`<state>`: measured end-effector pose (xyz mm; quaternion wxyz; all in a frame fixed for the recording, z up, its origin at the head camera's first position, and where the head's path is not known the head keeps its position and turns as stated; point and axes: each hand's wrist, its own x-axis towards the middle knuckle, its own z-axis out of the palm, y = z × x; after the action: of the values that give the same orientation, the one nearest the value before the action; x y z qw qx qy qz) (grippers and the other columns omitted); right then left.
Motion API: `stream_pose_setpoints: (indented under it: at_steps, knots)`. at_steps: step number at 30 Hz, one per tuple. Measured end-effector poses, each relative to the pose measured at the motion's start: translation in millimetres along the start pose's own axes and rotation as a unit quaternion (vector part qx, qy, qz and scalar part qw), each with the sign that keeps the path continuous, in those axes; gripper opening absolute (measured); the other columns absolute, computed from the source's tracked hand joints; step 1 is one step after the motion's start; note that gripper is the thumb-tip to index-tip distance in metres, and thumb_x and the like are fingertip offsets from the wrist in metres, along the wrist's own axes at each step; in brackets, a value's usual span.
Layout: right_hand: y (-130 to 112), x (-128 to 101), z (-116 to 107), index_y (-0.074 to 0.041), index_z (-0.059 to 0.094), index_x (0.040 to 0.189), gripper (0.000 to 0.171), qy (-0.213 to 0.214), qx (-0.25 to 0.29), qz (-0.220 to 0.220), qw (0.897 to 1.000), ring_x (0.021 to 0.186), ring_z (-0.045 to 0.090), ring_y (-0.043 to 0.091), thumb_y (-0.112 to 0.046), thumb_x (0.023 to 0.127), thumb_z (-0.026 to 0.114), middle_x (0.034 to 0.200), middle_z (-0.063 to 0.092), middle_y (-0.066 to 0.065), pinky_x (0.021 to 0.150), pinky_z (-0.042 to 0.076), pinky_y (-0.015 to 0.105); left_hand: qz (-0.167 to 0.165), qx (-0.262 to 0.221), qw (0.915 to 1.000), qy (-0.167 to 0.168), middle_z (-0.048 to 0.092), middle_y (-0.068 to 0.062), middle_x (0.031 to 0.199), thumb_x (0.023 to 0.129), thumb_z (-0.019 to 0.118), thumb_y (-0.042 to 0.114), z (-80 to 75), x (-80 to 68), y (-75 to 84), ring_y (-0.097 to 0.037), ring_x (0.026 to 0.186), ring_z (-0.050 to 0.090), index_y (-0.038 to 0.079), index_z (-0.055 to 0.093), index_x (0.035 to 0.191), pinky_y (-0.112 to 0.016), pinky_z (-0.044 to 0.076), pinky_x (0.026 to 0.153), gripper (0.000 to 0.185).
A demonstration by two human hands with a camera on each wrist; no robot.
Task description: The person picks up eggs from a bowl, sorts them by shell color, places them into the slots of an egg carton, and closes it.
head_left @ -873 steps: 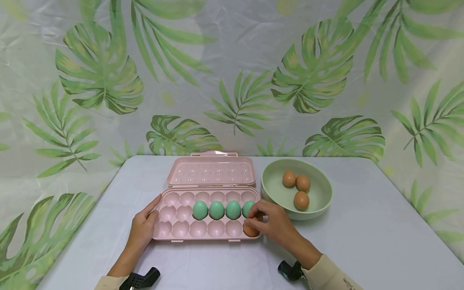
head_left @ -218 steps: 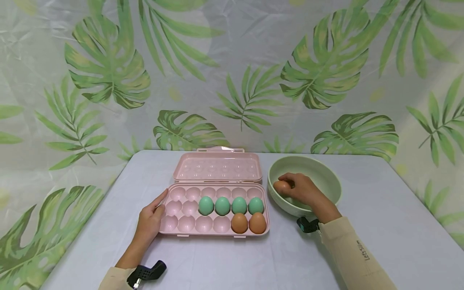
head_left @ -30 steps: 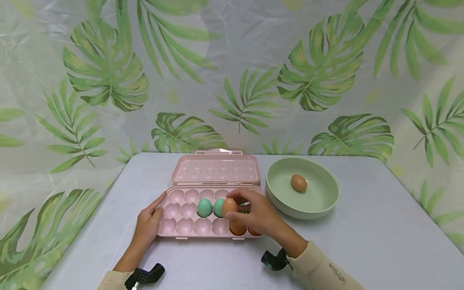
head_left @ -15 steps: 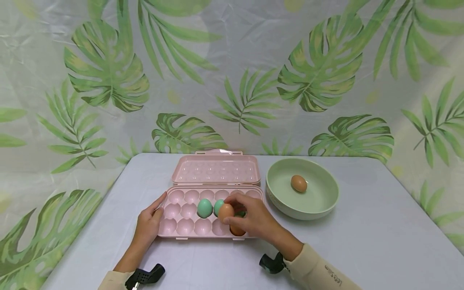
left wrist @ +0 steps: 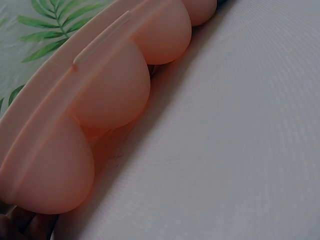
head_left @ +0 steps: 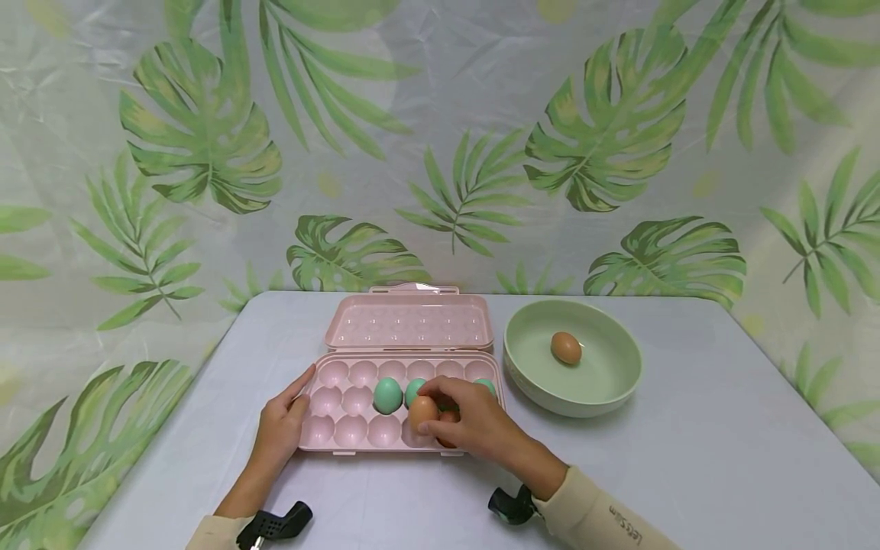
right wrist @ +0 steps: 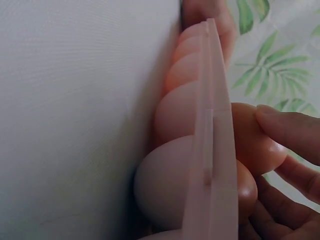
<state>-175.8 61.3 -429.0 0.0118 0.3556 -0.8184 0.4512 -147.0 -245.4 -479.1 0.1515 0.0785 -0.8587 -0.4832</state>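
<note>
head view: right hand point(head_left: 477, 424) fingers pinch brown egg point(head_left: 422, 412) over tray point(head_left: 344, 435).

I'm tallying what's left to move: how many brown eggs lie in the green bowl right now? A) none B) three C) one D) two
C: a single brown egg lies in the bowl; the right hand holds another over the tray.

White table point(head_left: 687, 458) carries egg tray point(head_left: 344, 431) and bowl point(head_left: 605, 389).
</note>
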Motion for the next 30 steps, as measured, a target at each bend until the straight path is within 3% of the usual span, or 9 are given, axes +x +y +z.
stream_pose_setpoints:
  at_steps: [3, 9, 15, 17, 19, 24, 30]
  knots:
    - [0.4, -0.7, 1.6, -0.009, 0.067, 0.112, 0.04, -0.002, -0.013, -0.004, 1.0, 0.079, 0.06, 0.016, -0.016, 0.076, 0.082, 0.098, 0.066, -0.006, 0.068, 0.053, 0.028, 0.001, -0.001, 1.0, -0.003, 0.046, -0.004, 0.146, 0.097, 0.041, 0.007, -0.5, -0.2, 0.5, -0.021, 0.137, 0.036, 0.01, 0.049, 0.142, -0.041, 0.031, 0.11, 0.046]
    - [0.7, -0.8, 2.5, -0.008, 0.066, 0.113, 0.04, -0.004, -0.015, -0.006, 1.0, 0.081, 0.061, 0.015, -0.015, 0.076, 0.082, 0.099, 0.066, -0.005, 0.07, 0.053, 0.027, 0.004, 0.001, 1.0, -0.003, 0.047, -0.004, 0.145, 0.097, 0.041, 0.008, -1.1, -0.3, 1.5, -0.02, 0.135, 0.038, 0.01, 0.05, 0.142, -0.03, 0.033, 0.107, 0.045]
    - [1.7, -0.8, 3.4, -0.009, 0.066, 0.113, 0.041, -0.006, -0.021, -0.004, 1.0, 0.082, 0.06, 0.014, -0.017, 0.077, 0.082, 0.099, 0.065, -0.006, 0.07, 0.053, 0.026, 0.011, 0.002, 0.9999, -0.002, 0.046, -0.005, 0.145, 0.097, 0.042, 0.007, -1.1, -0.9, 2.6, -0.024, 0.137, 0.037, 0.01, 0.05, 0.142, -0.046, 0.031, 0.11, 0.045]
    - [2.1, -0.7, 4.2, -0.009, 0.066, 0.113, 0.04, -0.008, -0.022, -0.002, 1.0, 0.082, 0.06, 0.013, -0.017, 0.077, 0.081, 0.1, 0.065, -0.006, 0.071, 0.053, 0.026, 0.01, -0.001, 1.0, -0.001, 0.047, -0.005, 0.145, 0.097, 0.042, 0.007, -1.2, -0.8, 2.3, -0.024, 0.137, 0.038, 0.009, 0.05, 0.141, -0.043, 0.032, 0.11, 0.045]
    - [2.6, -1.0, 5.1, -0.009, 0.066, 0.114, 0.041, -0.009, -0.024, -0.001, 1.0, 0.084, 0.06, 0.013, -0.018, 0.078, 0.081, 0.101, 0.066, -0.005, 0.072, 0.053, 0.026, 0.007, -0.004, 1.0, -0.003, 0.047, -0.005, 0.145, 0.098, 0.042, 0.008, -1.1, -0.9, 1.8, -0.021, 0.135, 0.04, 0.009, 0.05, 0.141, -0.031, 0.033, 0.107, 0.045]
    - [2.4, -1.9, 6.3, -0.008, 0.065, 0.116, 0.043, -0.008, -0.031, -0.007, 0.999, 0.085, 0.06, 0.012, -0.019, 0.077, 0.082, 0.103, 0.067, -0.003, 0.073, 0.053, 0.027, 0.006, -0.006, 1.0, 0.0, 0.047, -0.004, 0.144, 0.097, 0.042, 0.008, -0.8, -0.7, 0.2, -0.017, 0.127, 0.045, 0.01, 0.051, 0.141, -0.004, 0.029, 0.09, 0.044]
    - [1.8, -1.8, 7.1, -0.009, 0.065, 0.117, 0.045, -0.009, -0.039, -0.012, 0.999, 0.087, 0.06, 0.011, -0.021, 0.077, 0.082, 0.104, 0.068, -0.002, 0.074, 0.053, 0.027, 0.007, -0.006, 1.0, 0.002, 0.048, -0.003, 0.144, 0.097, 0.042, 0.008, -1.4, -0.6, 1.6, -0.018, 0.13, 0.043, 0.01, 0.051, 0.141, -0.002, 0.027, 0.089, 0.044]
